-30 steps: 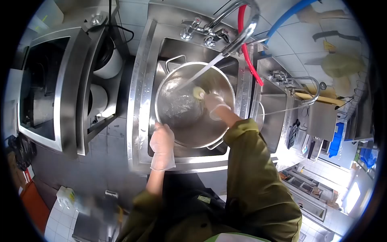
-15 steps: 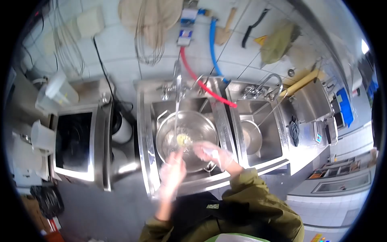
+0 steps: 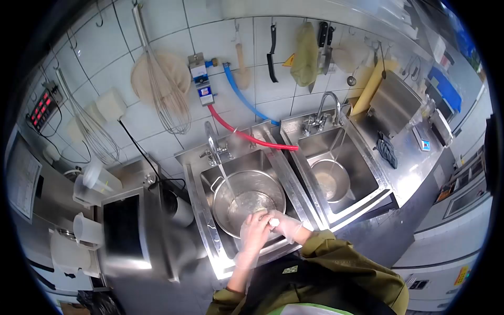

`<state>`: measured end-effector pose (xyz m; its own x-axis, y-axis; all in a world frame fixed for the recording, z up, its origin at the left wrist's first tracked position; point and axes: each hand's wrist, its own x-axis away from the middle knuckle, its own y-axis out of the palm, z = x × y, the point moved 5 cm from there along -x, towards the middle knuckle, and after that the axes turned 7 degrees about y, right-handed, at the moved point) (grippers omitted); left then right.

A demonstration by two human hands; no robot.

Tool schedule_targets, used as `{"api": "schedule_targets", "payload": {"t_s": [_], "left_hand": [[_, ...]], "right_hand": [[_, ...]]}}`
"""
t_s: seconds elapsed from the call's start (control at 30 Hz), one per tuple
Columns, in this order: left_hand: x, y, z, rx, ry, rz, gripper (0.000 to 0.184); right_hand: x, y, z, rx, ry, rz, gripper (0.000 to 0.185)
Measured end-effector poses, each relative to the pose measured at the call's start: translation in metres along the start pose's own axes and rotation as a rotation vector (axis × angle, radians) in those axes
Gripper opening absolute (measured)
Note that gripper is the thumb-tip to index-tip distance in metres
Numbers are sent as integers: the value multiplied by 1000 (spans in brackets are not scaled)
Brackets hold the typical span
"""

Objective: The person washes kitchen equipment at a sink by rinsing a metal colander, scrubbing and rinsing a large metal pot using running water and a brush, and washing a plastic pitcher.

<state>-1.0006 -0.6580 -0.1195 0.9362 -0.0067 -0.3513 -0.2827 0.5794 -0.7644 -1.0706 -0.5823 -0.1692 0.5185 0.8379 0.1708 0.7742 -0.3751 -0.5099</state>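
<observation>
Water runs from the left tap (image 3: pixel 211 140) into a large steel pot (image 3: pixel 279 185) standing in the left sink. My left hand (image 3: pixel 255 231), in a clear glove, is over the pot's near side, its fingers closed against my right hand. Also gloved, my right hand (image 3: pixel 286 227) has its fingers closed round a small white thing (image 3: pixel 274 222). What lies between the two hands is mostly hidden, so I cannot make out what my left hand holds.
A smaller pot (image 3: pixel 344 181) stands in the right sink (image 3: pixel 362 173) under a running tap. A red hose (image 3: pixel 247 135) crosses behind the sinks. Whisks (image 3: pixel 163 89), knives and a green cloth (image 3: pixel 305 55) hang on the wall. A dark cloth (image 3: pixel 387 151) lies on the right counter.
My right hand has come out of the pot's inside and my left hand has left its rim. Both hands have met over the near side. The view has tilted up towards the wall.
</observation>
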Motion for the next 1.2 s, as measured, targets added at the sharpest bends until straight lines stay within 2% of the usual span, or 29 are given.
{"api": "schedule_targets", "payload": {"t_s": [0.03,0.07,0.17,0.2,0.23,0.27,0.3,0.37,0.43,0.47,0.5,0.53,0.57,0.6,0.63,0.67,0.73,0.9,1.0,1.07,1.13,1.2], "left_hand": [[-3,3,1,-10,37,-17,38],[-9,-2,7,52,34,95,28],[-46,-16,22,150,85,106,23],[-57,-30,34,71,42,43,22],[-65,-32,34,31,56,78,23],[-73,-36,32,55,-13,116,23],[-81,-42,27,76,-83,152,23],[-93,-44,12,198,-118,298,22],[-105,-50,5,266,-5,390,30],[-105,-57,4,353,-45,446,34],[-107,-68,7,441,-83,503,38],[-105,-73,2,386,-107,522,42],[-99,-82,4,421,-205,503,39],[-92,-81,-3,396,-202,521,40],[-82,-79,-12,370,-200,540,41],[-71,-74,-20,368,-225,524,40],[-48,-63,-33,362,-283,490,37],[-6,-39,-58,344,-453,380,31],[1,-37,-62,373,-500,359,30],[2,-37,-65,388,-515,352,29],[4,-36,-68,384,-530,342,29],[5,-37,-70,363,-514,351,27]], "right_hand": [[-3,-2,2,190,6,-60,31],[-12,9,39,247,-199,142,27],[-7,-21,6,-636,-40,77,24],[-9,-24,3,-912,25,92,23],[-9,-28,-1,-1061,129,101,23],[-12,-32,-2,-1209,231,109,23],[-23,-42,-3,-725,281,154,23],[-23,-73,-40,-138,-357,487,23],[-34,-103,-52,-9,-228,521,24],[-55,-118,-42,20,-147,520,23],[-59,-149,-64,28,-33,499,21],[-60,-183,-89,-84,83,515,25],[-90,-218,-77,-17,-7,602,26],[-97,-254,-93,-55,39,709,27],[-109,-290,-108,167,10,858,30],[-121,-321,-115,153,137,965,35],[-142,-371,-128,304,51,1105,34],[-160,-410,-151,298,13,1213,32],[-166,-411,-155,456,-160,1181,32],[-173,-418,-149,458,-127,1168,31],[-178,-424,-141,306,74,1142,30],[-190,-425,-142,1120,56,1071,27]]}}
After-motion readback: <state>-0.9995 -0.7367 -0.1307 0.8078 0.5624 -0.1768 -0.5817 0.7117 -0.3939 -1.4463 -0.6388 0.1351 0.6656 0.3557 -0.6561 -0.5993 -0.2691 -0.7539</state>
